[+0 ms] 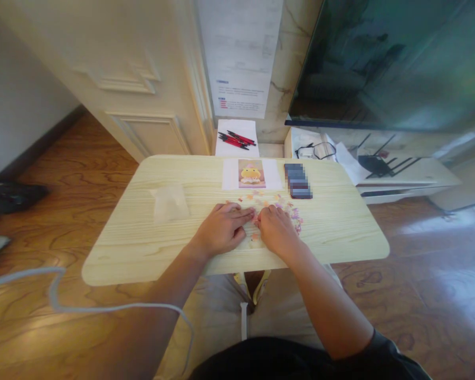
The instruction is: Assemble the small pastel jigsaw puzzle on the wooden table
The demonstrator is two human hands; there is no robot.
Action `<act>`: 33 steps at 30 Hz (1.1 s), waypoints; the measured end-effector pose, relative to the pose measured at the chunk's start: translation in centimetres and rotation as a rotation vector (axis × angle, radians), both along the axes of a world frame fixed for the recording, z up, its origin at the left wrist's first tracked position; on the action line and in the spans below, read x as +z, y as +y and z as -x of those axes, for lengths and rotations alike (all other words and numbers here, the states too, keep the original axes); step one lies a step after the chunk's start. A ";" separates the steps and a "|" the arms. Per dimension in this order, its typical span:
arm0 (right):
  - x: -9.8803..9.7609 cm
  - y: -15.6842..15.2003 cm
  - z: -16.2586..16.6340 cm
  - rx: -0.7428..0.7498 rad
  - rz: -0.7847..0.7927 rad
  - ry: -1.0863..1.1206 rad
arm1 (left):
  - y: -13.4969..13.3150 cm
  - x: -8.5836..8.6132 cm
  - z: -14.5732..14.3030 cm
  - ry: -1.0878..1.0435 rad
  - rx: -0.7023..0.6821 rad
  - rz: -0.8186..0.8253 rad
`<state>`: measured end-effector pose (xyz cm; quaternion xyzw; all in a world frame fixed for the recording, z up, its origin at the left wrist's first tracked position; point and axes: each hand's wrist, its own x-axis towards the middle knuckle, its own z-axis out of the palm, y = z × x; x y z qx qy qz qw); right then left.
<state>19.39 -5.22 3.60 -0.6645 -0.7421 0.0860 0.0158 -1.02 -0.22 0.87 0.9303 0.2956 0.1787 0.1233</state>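
Small jigsaw puzzle pieces (295, 215) in pink, purple and orange lie scattered on the pale wood-grain table (340, 227), mostly around my right hand. My left hand (224, 228) rests on the tabletop, its index and middle fingers stretched towards the right. Opposite it, my right hand (276, 228) has its fingers bent down at a pinkish puzzle piece (255, 216), partly hidden between the two hands. Just beyond the pieces is a printed picture (252, 174) of a yellow plush-like figure on white paper.
A dark phone (298, 181) lies right of the picture. At the table's left is a whitish, thin sheet or bag (171, 203). Red and black pens (237, 140) lie on paper behind the table. A large screen (388, 63) stands at the right; a pale cable (114, 307) crosses my left arm.
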 end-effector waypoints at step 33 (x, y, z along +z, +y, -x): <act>0.5 -0.8 -5.7 0.064 0.014 0.222 | 0.1 0.0 1.0 -0.468 0.211 0.130</act>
